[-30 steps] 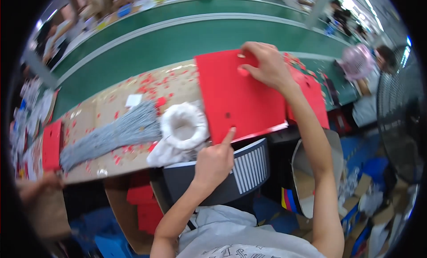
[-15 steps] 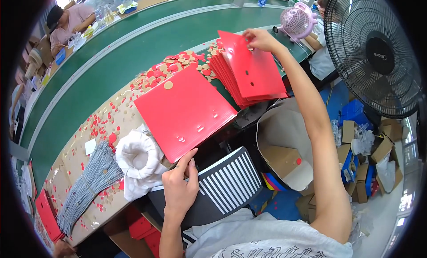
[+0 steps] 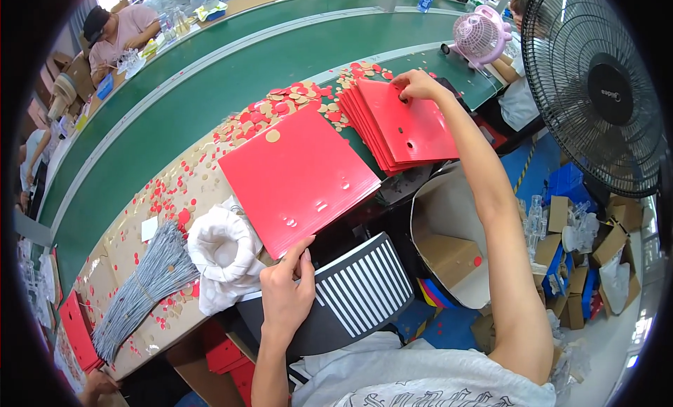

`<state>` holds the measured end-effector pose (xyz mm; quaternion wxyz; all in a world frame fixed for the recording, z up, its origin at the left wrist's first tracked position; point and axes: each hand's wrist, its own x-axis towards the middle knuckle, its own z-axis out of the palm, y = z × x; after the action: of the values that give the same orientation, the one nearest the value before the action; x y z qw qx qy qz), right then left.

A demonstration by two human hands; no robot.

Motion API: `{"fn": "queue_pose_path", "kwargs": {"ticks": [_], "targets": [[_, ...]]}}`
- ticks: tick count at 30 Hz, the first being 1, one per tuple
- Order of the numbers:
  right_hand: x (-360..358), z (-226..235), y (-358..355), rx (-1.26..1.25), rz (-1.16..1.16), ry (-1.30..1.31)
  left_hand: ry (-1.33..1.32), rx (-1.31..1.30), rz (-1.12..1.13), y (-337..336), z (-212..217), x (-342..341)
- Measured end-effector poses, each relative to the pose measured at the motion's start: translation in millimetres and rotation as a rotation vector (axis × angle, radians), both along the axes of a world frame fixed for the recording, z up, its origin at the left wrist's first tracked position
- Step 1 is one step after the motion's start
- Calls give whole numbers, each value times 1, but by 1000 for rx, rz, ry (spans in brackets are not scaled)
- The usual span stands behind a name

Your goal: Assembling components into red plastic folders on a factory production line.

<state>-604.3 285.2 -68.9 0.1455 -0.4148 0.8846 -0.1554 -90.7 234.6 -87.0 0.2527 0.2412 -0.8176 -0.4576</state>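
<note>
Red plastic folder sheets lie in two groups on the tabletop [image 3: 203, 190]: a flat square stack of glossy red sheets [image 3: 298, 175] in the middle, and a fanned pile of red punched sheets [image 3: 403, 126] just to the right of that stack, toward the green conveyor belt [image 3: 182, 105]. Compared with half a second ago, the right hand [image 3: 415, 84] no longer lifts the fanned pile off the surface; the pile now rests flat, and the hand sits on its far corner, fingers curled over the top sheet near a punched hole. The left hand [image 3: 286, 295] has stayed at the near edge of the square stack, fingers loosely bent, fingertips touching the stack's near corner and gripping nothing that I can make out.

The near corner of the square stack overhangs the tabletop edge above a black-and-white striped panel [image 3: 357, 295]. Left of the stack sits a crumpled white cloth ring [image 3: 224, 253], touching the stack's left corner, and farther left a bundle of grey cords [image 3: 140, 288]. Round red and tan paper punchings [image 3: 280, 102] litter the surface behind the stack. Open room lies on the conveyor belt beyond the stack; right of the fanned pile the tabletop ends, with an open cardboard box [image 3: 449, 246] below and a large black fan [image 3: 596, 84] well to the right.
</note>
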Motion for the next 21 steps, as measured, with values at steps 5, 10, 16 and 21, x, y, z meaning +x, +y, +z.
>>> {"fn": "queue_pose_path", "kwargs": {"ticks": [5,10,16,21], "targets": [[9,1,0,-150,157,422,5,-15,100,-7,-2,-3],[265,40,-19,-645,665,406,-31,-169,260,-21,0,28],[392,3,30,-555,1119,261,14,-189,411,-27,11,35],[402,-17,28,-723,1136,64,-43,-218,506,-26,18,54]]}}
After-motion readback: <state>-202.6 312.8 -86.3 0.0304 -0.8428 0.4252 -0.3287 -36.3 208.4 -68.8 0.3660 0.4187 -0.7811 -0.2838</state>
